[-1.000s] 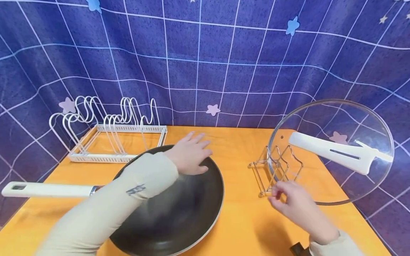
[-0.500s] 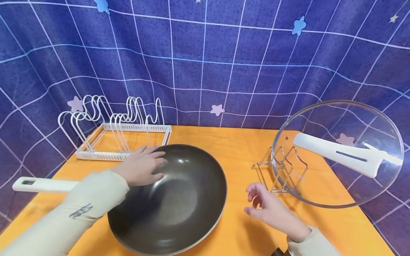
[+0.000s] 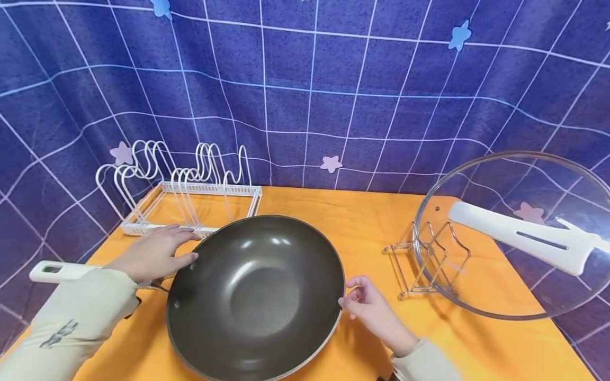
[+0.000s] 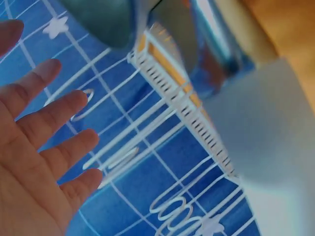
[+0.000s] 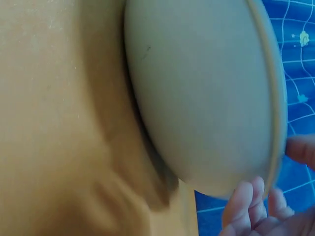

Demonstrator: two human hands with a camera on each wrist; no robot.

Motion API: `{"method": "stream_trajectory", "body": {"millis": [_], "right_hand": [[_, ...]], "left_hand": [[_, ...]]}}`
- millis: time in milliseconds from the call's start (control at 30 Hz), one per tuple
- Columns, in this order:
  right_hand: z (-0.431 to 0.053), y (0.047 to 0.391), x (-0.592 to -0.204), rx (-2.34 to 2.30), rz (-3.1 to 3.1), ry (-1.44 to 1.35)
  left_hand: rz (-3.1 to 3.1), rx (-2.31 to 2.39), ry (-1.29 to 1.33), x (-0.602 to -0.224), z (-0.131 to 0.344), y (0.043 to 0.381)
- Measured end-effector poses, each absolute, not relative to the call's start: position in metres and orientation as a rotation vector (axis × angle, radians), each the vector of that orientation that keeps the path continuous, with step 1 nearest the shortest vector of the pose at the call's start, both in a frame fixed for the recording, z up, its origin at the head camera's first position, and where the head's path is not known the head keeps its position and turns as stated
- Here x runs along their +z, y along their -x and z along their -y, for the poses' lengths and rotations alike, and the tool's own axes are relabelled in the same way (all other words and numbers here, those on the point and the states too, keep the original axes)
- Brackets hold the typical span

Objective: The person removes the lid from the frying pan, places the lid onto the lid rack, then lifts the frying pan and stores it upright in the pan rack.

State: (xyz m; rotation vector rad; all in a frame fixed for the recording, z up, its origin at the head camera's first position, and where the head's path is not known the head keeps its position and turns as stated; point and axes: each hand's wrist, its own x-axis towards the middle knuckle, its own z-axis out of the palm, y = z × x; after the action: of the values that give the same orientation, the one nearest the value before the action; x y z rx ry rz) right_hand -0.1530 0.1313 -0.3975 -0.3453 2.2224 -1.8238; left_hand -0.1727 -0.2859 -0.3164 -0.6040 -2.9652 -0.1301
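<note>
A dark wok with a cream outside lies on the orange table, its white handle pointing left. My left hand hovers by the wok's left rim where the handle joins, fingers spread; in the left wrist view the same hand holds nothing. At the right rim is my right hand, thumb tip at the edge and fingers loosely bent outside. The right wrist view has the wok's pale outer wall between the thumb and fingers of that hand; firm contact is unclear.
A white wire rack stands at the back left, just behind the wok. On the right, a small metal rack holds up a glass lid with a white handle. A blue curtain hangs behind the table.
My left hand has drawn back leftward from over the wok to its left rim. The right hand has moved left from beside the metal rack to the wok's right rim.
</note>
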Motion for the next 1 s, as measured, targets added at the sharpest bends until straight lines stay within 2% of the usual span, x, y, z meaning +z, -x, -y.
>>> {"method": "stream_trajectory", "body": {"millis": [167,367,667,1000], "right_hand": [[-0.121,0.154,-0.404,-1.852,-2.232,0.16],[-0.112,0.157,-0.408,-1.91,-2.185,0.062],[-0.11,0.157,-0.409,-1.847,-2.156,0.107],[-0.105,0.156,-0.412,-1.842,-2.176,0.097]], "left_hand": [[3.008,-0.127,0.549,-0.322,0.3,0.17],[3.04,-0.138,0.473,-0.34,0.328,0.169],[3.146,-0.162,0.241,-0.357,0.361,0.163],[3.19,-0.122,0.157,-0.361,0.358,0.16]]}}
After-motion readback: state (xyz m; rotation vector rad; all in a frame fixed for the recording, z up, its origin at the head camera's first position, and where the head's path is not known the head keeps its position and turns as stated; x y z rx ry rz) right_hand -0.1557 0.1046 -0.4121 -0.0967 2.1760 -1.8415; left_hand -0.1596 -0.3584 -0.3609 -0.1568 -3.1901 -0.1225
